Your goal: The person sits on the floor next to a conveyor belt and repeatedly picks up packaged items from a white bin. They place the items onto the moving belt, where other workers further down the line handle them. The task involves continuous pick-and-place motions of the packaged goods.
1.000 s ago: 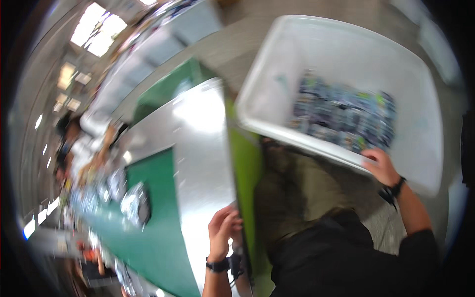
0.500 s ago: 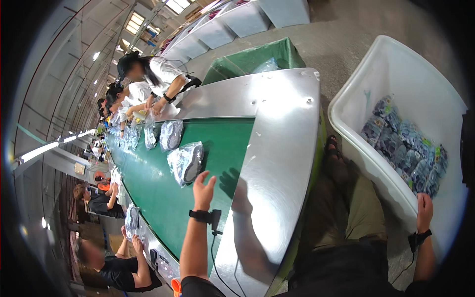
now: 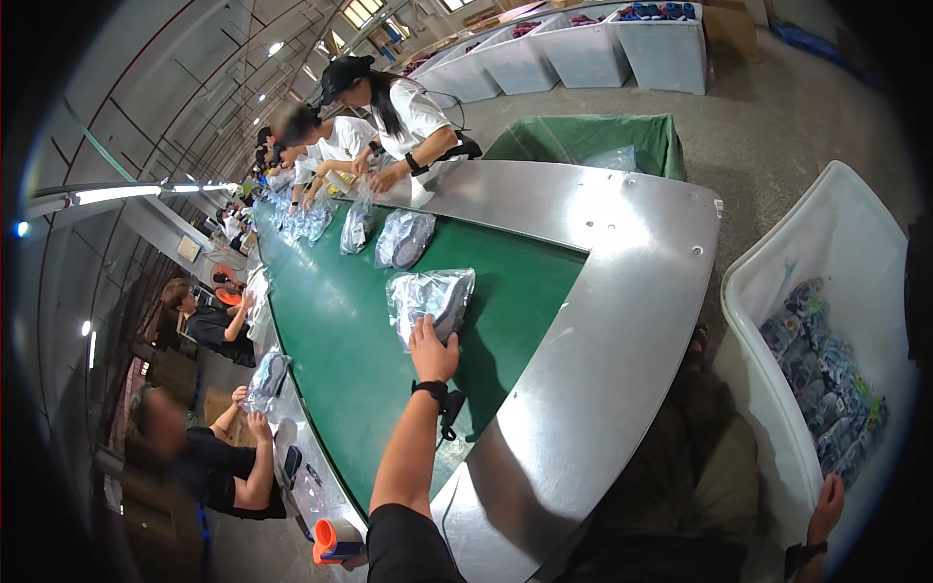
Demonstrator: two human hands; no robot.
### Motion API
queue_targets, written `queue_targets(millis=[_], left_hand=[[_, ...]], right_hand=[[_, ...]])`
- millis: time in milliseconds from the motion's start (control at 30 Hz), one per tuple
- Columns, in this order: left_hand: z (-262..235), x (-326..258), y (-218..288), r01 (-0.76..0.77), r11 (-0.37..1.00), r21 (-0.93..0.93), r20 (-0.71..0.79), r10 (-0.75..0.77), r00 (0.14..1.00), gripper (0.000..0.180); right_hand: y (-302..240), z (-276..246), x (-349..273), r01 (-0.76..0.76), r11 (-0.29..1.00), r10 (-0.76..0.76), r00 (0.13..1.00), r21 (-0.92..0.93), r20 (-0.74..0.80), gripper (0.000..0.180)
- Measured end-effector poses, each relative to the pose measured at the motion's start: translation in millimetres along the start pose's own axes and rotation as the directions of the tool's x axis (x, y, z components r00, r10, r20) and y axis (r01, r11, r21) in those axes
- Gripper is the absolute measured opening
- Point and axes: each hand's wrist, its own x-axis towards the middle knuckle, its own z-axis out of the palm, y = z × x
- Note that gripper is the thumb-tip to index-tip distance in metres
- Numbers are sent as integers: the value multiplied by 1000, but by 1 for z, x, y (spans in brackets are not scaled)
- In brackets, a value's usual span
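And there's contact! The left hand (image 3: 434, 360), short of the bag half a second ago, now has its fingers (image 3: 417, 337) on the near edge of the clear bag (image 3: 431, 291), which lies directly ahead of them on the green surface (image 3: 520, 287). A grey, shoe-like thing shows through the plastic. The fingers reach out fairly straight, thumb apart on the right; whether they actually pinch the plastic, I can't tell. For the work, that looks like a shift from reaching to handling.

Well off to the right of those fingers, the right hand (image 3: 826, 507) stays at the rim of the white bin (image 3: 760, 408), blue-grey packed items (image 3: 821, 374) lying just beyond its fingertips; how tightly it holds, I can't see. Farther ahead of the left fingers, a second bag (image 3: 404, 239) and a third bag (image 3: 357, 225) lie untouched by them.
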Motion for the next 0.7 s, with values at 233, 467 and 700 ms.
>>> queue_targets(millis=[233,467,700], left_hand=[[-33,-85,41,-133,980,-146,142,154,978,67],[-54,-86,43,701,0,-714,701,-18,713,45],[-43,-62,64,655,-406,-637,717,0,697,58]], right_hand=[[9,5,1,12,1000,-12,999,-13,-33,29],[7,4,3,11,998,-11,1000,59,-7,26],[-14,4,-2,18,993,-9,997,117,-77,23]])
